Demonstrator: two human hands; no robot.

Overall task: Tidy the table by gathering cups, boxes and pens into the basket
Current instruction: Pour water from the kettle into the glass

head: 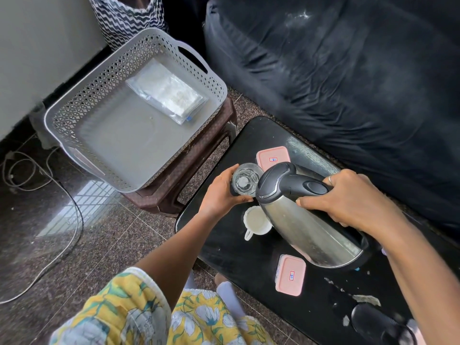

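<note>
A dark sofa (336, 70) filled the far side of the room. In front of it the grey lattice basket (74, 100) sat on a brown stool (199, 160), just off the left end of the black table (224, 245). The basket's long axis ran diagonally away from the person, and only a clear packet (166, 93) lay in its far corner. Over the table a steel kettle (298, 227) was held tilted, its lid end pointing left. The right grip (348, 197) was wrapped round the kettle's black handle, thumb underneath. The left grip (221, 195) curled round the side of a clear glass (245, 181), held upright with its mouth right at the kettle's spout end. I judged that everything turned on this: the basket lay up and to the left of the glass, across the gap between table and stool, so the left grip was much the nearer one to carry it there. The right would first have to put the kettle down. Two pink-lidded boxes stood on the table, far box (272, 158) just behind the glass and partly covered by the kettle, near box (290, 275) close to the person. A white cup (256, 220) stood between them, its right side hidden under the kettle. I could not tell whether anything was pouring or what the glass held, I saw no pens, and a black object (378, 322) at the table's near right corner was too blurred to name.
</note>
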